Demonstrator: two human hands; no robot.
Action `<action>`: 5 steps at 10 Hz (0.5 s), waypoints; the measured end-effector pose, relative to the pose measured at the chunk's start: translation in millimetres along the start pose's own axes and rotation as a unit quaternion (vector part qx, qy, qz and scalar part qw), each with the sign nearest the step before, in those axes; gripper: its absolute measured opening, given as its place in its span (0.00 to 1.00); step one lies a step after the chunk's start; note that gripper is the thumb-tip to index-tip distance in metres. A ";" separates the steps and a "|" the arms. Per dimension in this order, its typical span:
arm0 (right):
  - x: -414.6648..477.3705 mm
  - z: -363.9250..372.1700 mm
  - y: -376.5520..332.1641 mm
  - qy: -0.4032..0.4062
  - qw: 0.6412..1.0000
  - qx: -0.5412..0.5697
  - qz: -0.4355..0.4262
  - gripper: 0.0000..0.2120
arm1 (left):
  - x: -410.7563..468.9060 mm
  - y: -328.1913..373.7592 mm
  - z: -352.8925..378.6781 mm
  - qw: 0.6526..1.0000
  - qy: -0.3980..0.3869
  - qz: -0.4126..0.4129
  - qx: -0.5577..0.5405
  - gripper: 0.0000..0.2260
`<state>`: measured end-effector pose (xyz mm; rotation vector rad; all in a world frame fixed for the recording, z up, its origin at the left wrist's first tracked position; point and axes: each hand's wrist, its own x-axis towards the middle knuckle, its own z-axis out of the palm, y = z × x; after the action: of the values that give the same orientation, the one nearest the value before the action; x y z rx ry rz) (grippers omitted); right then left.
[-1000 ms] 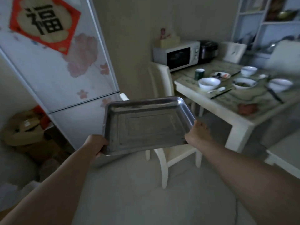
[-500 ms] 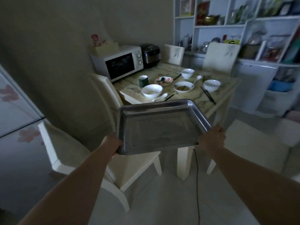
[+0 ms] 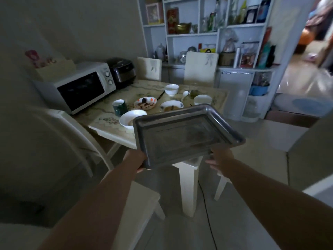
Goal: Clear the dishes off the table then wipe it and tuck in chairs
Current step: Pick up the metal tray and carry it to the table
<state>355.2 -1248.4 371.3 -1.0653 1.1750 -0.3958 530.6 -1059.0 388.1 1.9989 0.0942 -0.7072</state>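
Note:
I hold an empty metal tray (image 3: pixel 183 138) level over the near corner of the dining table (image 3: pixel 108 122). My left hand (image 3: pixel 137 159) grips its near left corner. My right hand (image 3: pixel 220 157) holds the near right edge, fingers partly under it. On the table stand a white bowl (image 3: pixel 128 119) half hidden by the tray, a green mug (image 3: pixel 119 107), a plate with food scraps (image 3: pixel 145 103), a bowl with leftovers (image 3: pixel 172 105), two more white bowls (image 3: pixel 202 99) (image 3: pixel 172 89), a spoon (image 3: pixel 184 94) and chopsticks (image 3: pixel 160 95).
A microwave (image 3: pixel 82 87) and a rice cooker (image 3: pixel 123 69) sit on the table's left end. White chairs stand at the left (image 3: pixel 59 141), the far side (image 3: pixel 149 68) (image 3: pixel 200 69) and the right (image 3: pixel 270 138). A cable (image 3: pixel 207 213) runs over the floor. Shelves (image 3: pixel 212 33) fill the back.
I have turned from the fridge and come close to the table. The tray has moved forward over the table's near corner. My right hand has shifted from the tray's side to its near edge.

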 end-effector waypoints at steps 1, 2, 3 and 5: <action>5.4 23.5 -10.7 -0.051 0.997 0.049 0.029 0.10 | 14.6 27.3 13.9 0.999 -0.031 -0.027 0.004 0.05; 20.1 37.9 -15.0 -0.034 0.992 0.109 0.045 0.07 | 43.5 37.4 25.7 0.998 -0.060 -0.017 0.010 0.10; 38.4 37.1 -24.2 -0.009 0.982 0.184 0.047 0.06 | 53.1 48.6 38.6 0.996 -0.094 -0.011 -0.004 0.10; 81.3 19.7 -45.9 0.027 0.971 0.237 0.021 0.04 | 84.9 55.8 69.6 0.980 -0.153 -0.004 -0.125 0.18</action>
<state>416.0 -1321.8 364.9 -0.6161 1.0753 -0.6394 589.6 -1164.2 363.1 1.6341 0.0070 -0.9507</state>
